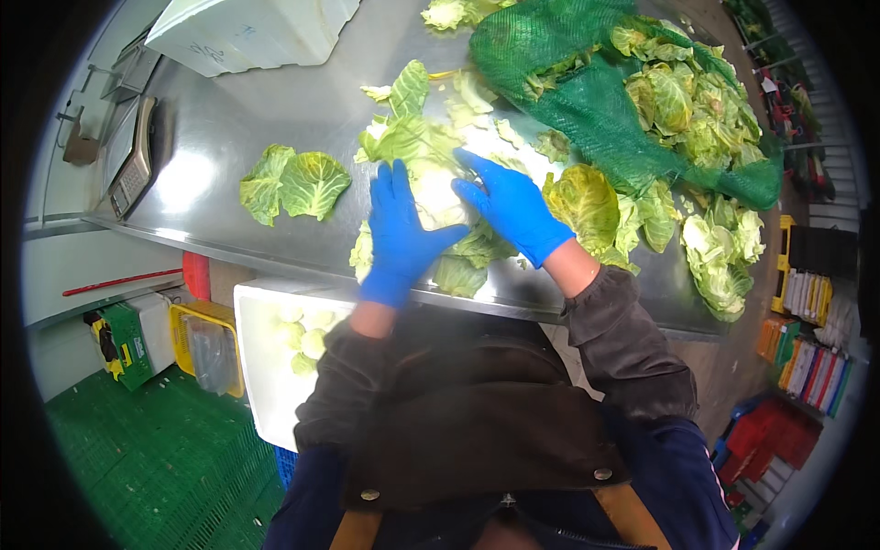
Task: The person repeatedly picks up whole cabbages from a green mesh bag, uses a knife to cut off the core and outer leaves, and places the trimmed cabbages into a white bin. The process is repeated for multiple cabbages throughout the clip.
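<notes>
A pale green cabbage head (438, 196) rests on the stainless steel table (220, 110), partly washed out by glare. My left hand (407, 234), in a blue glove, lies along its left and near side. From the right, my right hand (514, 206), gloved alike, has its thumb and fingers against it, so the two hands cup the head. Loose outer leaves (409, 93) lie just beyond it, and more leaves (460, 275) lie on the near side under my hands. Two detached leaves (313, 184) sit apart to the left.
A green mesh bag (584, 103) spills cabbage leaves (708, 103) at the right. Further left are a digital scale (130, 161) and a white foam box (254, 34). Below the table edge, a white bin (268, 385) holds several trimmed cabbages (302, 337). A yellow basket (180, 344) stands beside it.
</notes>
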`<state>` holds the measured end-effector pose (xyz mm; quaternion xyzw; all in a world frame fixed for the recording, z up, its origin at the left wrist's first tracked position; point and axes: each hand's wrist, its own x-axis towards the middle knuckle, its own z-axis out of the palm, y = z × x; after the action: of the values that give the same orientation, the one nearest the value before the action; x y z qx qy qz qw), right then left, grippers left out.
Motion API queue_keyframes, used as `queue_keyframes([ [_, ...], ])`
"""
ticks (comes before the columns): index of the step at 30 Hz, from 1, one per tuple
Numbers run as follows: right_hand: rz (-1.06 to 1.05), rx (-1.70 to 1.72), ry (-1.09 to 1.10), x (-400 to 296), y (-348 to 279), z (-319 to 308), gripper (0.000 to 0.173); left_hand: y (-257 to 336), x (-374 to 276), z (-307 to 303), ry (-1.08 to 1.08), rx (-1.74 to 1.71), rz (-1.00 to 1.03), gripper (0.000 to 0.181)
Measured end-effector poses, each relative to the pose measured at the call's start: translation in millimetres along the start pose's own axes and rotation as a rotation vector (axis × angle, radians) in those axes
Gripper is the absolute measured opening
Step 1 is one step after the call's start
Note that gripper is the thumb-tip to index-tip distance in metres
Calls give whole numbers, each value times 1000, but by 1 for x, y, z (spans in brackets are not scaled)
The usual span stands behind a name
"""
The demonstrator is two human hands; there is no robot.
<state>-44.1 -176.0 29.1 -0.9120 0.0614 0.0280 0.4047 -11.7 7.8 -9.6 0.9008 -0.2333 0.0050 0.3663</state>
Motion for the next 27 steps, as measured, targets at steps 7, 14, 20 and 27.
queue_keyframes([
  [7, -34, -212, -90, 16, -11, 3, 51, 14, -3, 15, 118, -8, -111, 111],
  [14, 395, -13, -63, 38, 71, 33, 59, 4, -38, 7, 146, -119, 63, 109],
  [20, 291, -76, 156, 9, 22, -14, 66, -4, -3, -28, -176, -162, 105, 106],
  [27, 28, 124, -83, -1, -6, -7, 56, -2, -12, 6, 145, -83, 54, 105],
])
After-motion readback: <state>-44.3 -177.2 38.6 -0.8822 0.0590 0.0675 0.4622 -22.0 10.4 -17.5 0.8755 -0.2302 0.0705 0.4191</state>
